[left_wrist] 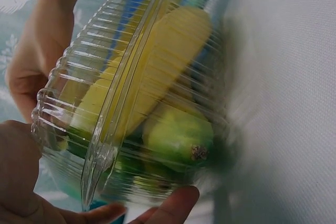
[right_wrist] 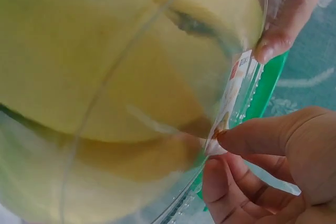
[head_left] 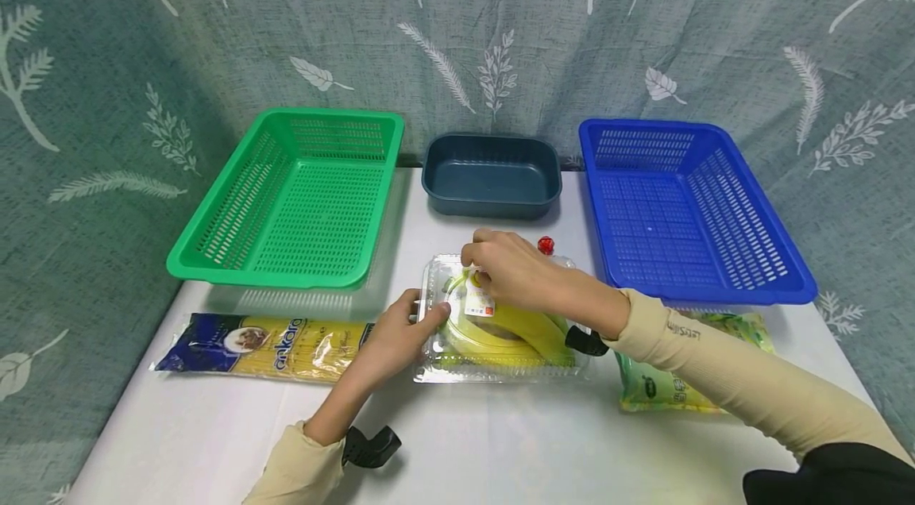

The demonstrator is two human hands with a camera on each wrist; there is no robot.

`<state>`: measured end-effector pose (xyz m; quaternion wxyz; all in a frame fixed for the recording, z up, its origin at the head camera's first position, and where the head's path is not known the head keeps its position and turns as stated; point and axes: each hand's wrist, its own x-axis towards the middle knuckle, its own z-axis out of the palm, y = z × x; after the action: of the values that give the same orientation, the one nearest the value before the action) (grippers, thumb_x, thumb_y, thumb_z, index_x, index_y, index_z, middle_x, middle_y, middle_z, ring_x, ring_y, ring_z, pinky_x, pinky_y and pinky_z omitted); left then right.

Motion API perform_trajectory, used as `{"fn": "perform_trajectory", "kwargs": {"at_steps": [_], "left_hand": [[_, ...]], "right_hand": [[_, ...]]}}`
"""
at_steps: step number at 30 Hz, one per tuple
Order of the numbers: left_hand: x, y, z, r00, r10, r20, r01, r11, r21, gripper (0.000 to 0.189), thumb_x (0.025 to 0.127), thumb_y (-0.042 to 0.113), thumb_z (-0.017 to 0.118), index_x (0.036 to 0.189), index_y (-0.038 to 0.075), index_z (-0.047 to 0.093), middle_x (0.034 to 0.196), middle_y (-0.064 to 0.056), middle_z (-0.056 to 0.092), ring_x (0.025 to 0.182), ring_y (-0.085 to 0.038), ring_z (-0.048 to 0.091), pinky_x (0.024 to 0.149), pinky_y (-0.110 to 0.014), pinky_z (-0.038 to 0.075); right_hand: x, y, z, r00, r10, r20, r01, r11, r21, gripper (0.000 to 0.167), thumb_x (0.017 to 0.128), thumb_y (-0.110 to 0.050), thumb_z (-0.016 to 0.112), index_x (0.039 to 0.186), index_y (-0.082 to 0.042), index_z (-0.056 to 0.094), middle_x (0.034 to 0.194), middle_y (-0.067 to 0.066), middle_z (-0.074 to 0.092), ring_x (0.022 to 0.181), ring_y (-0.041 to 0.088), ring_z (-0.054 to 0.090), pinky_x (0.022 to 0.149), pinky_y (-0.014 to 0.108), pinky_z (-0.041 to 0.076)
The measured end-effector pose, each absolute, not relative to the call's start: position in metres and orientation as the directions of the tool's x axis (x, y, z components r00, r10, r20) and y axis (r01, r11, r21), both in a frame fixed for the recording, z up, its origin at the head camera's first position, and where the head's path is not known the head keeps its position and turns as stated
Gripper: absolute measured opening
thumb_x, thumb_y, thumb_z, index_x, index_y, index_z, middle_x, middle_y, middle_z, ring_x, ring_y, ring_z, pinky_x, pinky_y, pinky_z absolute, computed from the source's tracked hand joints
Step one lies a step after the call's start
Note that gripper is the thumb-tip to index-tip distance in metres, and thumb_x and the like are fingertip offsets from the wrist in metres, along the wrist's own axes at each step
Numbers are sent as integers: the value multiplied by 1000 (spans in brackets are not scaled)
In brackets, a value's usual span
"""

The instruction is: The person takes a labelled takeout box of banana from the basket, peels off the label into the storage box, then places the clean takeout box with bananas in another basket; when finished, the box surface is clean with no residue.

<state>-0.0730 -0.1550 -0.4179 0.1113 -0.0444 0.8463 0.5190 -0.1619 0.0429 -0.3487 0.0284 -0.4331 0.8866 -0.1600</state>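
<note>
A clear plastic clamshell box with yellow-green bananas inside rests on the white table. At its left edge my left hand grips it, thumb over the lid and fingers at the side. My right hand is over the lid, by a white label. In the right wrist view, the thumb and index finger of that hand pinch the end of the label. Whether the label's end is lifted off the plastic, I cannot tell.
A green basket stands back left, a dark teal bin back centre, a blue basket back right. Spaghetti lies left, a green-yellow bag right, partly under the right sleeve. A small red ball sits behind the box.
</note>
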Motion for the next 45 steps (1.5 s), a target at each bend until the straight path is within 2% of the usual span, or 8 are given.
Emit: {"fn": "perform_trajectory", "kwargs": {"at_steps": [3, 10, 19, 26, 36, 45], "left_hand": [[-72, -154, -419, -972, 33, -233, -192, 463, 865, 51, 97, 41, 63, 129, 3, 55, 118, -17, 64, 92, -24, 65, 69, -34, 54], [-72, -151, -420, -970, 27, -242, -205, 449, 870, 50, 96, 41, 63, 128, 2, 55, 112, -15, 65, 85, -22, 63, 67, -33, 53], [-74, -151, -418, -972, 9, -237, -209, 439, 874, 48, 96, 37, 64, 125, 1, 55, 107, -16, 65, 77, -22, 62, 62, -33, 53], [-75, -152, -420, -973, -6, -230, -205, 480, 853, 47, 96, 39, 64, 122, 0, 57, 117, -20, 65, 97, -29, 63, 76, -40, 54], [-75, -153, -419, -970, -7, -242, -217, 466, 858, 51, 96, 40, 64, 125, 0, 55, 118, -21, 64, 94, -28, 64, 74, -39, 54], [-75, -152, -419, -971, -13, -238, -216, 468, 857, 52, 96, 41, 64, 126, 0, 56, 121, -22, 63, 99, -31, 63, 79, -41, 54]], "right_hand": [[-162, 43, -349, -631, -772, 83, -751, 580, -317, 24, 82, 11, 65, 94, -7, 75, 88, 2, 64, 72, 15, 56, 66, 25, 50], [-160, 43, -346, -632, -772, 70, -749, 584, -314, 24, 81, 12, 61, 78, -11, 67, 73, -3, 56, 60, 14, 48, 54, 24, 41], [-156, 42, -342, -611, -787, 82, -769, 566, -298, 20, 82, 8, 65, 78, -11, 66, 74, -4, 56, 59, 13, 47, 56, 24, 42], [-151, 41, -340, -591, -801, 98, -789, 548, -279, 26, 77, 13, 60, 73, -13, 62, 71, -5, 52, 57, 12, 46, 55, 25, 41], [-144, 41, -333, -580, -809, 93, -799, 544, -254, 27, 73, 14, 56, 76, -11, 66, 72, -4, 55, 55, 11, 44, 52, 23, 40], [-134, 43, -328, -571, -814, 103, -810, 539, -230, 28, 76, 13, 57, 70, -14, 59, 68, -5, 48, 54, 12, 39, 50, 23, 35]]}}
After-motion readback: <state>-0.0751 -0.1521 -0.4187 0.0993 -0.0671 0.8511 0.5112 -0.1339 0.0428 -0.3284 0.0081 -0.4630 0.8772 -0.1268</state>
